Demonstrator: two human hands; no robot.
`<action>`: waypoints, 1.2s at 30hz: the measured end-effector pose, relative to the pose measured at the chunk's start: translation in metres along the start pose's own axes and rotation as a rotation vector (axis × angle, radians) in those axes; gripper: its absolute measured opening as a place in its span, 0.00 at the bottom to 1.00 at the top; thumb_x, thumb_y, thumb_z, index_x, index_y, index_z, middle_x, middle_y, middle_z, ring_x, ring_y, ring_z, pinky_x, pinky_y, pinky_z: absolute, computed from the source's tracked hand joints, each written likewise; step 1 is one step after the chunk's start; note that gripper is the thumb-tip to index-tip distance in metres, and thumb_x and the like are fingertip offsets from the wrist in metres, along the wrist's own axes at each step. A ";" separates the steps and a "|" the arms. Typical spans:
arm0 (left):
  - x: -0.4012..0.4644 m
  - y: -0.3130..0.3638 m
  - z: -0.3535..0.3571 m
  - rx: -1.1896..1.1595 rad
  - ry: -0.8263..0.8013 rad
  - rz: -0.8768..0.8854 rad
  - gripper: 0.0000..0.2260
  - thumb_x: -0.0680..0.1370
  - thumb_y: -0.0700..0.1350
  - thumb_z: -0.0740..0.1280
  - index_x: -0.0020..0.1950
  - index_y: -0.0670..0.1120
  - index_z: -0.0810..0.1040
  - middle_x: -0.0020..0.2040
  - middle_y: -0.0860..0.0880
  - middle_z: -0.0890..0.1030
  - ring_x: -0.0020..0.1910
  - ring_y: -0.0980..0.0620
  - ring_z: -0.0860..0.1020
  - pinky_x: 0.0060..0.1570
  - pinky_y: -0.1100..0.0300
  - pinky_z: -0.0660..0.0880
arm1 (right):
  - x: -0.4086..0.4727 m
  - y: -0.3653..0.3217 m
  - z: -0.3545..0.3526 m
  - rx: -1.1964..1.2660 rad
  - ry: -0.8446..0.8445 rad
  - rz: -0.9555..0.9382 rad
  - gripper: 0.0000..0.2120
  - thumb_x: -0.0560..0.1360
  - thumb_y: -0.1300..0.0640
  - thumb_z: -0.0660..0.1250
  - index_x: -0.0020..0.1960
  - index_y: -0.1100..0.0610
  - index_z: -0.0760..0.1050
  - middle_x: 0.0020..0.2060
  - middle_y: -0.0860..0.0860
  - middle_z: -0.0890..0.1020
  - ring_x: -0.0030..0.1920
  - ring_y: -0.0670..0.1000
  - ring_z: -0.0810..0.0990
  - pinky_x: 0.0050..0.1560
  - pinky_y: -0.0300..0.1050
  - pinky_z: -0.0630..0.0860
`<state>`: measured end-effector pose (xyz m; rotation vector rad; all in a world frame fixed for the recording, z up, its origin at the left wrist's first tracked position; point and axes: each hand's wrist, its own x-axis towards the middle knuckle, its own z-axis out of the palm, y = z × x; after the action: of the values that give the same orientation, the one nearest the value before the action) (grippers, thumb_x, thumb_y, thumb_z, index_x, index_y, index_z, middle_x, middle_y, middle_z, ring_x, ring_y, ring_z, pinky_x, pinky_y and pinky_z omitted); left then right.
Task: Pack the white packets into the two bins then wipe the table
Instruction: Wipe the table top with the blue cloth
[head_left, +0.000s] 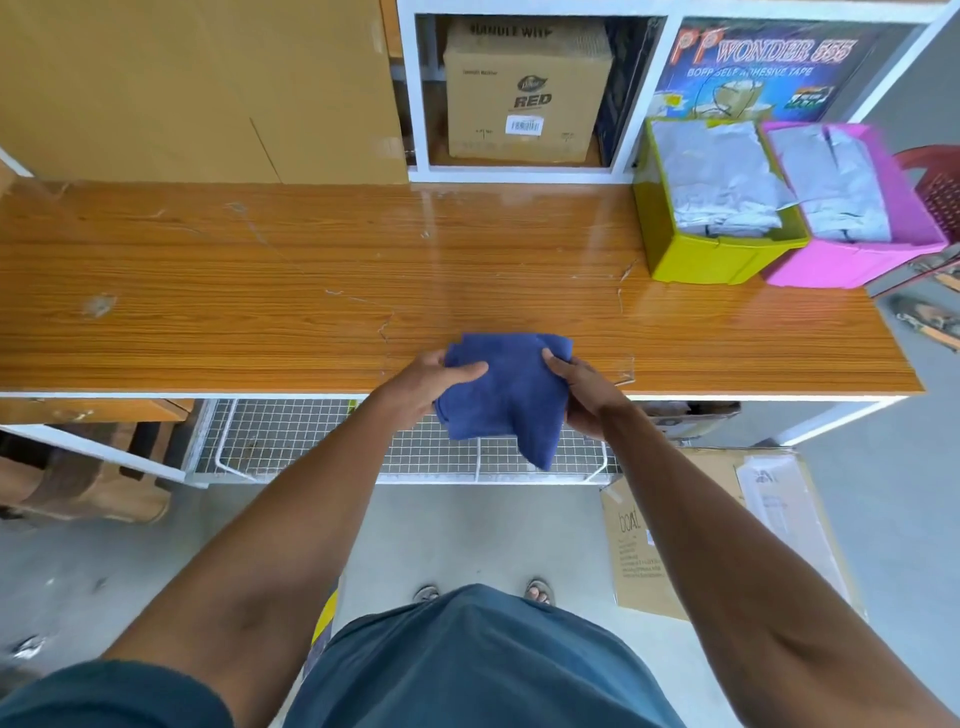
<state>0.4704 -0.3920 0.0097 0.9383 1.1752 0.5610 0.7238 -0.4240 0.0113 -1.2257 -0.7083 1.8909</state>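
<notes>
A folded blue cloth (506, 395) hangs over the front edge of the wooden table (311, 291), held between both hands. My left hand (431, 382) grips its left side with the thumb laid across the top. My right hand (582, 389) pinches its right side. At the table's right end stand a yellow-green bin (711, 257) and a pink bin (852, 265), side by side. Each is filled with white packets (719, 176), and more packets (836, 182) lie in the pink one.
A cardboard box (524, 93) sits in the white shelf behind the table. A large brown carton (197, 88) stands at the back left. A wire rack (311, 441) lies under the table. A flat carton (717, 530) leans on the floor to the right.
</notes>
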 end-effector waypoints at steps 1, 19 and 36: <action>0.001 -0.006 -0.001 0.013 -0.002 -0.009 0.22 0.77 0.46 0.80 0.69 0.44 0.79 0.61 0.46 0.87 0.61 0.45 0.85 0.59 0.48 0.82 | 0.003 0.001 -0.001 -0.009 0.024 0.013 0.18 0.87 0.51 0.62 0.72 0.59 0.75 0.65 0.58 0.84 0.65 0.58 0.83 0.65 0.57 0.80; 0.007 0.015 -0.004 -0.113 0.148 -0.409 0.14 0.74 0.35 0.80 0.55 0.37 0.82 0.55 0.43 0.85 0.55 0.47 0.84 0.58 0.55 0.81 | 0.017 -0.005 -0.024 -0.045 0.100 0.104 0.25 0.77 0.77 0.68 0.69 0.56 0.72 0.61 0.61 0.84 0.61 0.63 0.84 0.67 0.60 0.79; -0.014 0.032 0.003 0.032 0.115 0.148 0.26 0.78 0.20 0.56 0.43 0.43 0.88 0.59 0.48 0.86 0.58 0.49 0.83 0.37 0.64 0.78 | -0.011 -0.018 -0.024 0.010 0.048 -0.248 0.27 0.83 0.75 0.57 0.38 0.53 0.85 0.40 0.53 0.87 0.40 0.49 0.85 0.40 0.40 0.81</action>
<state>0.4715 -0.3875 0.0447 1.0370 1.2268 0.7248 0.7536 -0.4218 0.0217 -1.1178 -0.7853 1.6548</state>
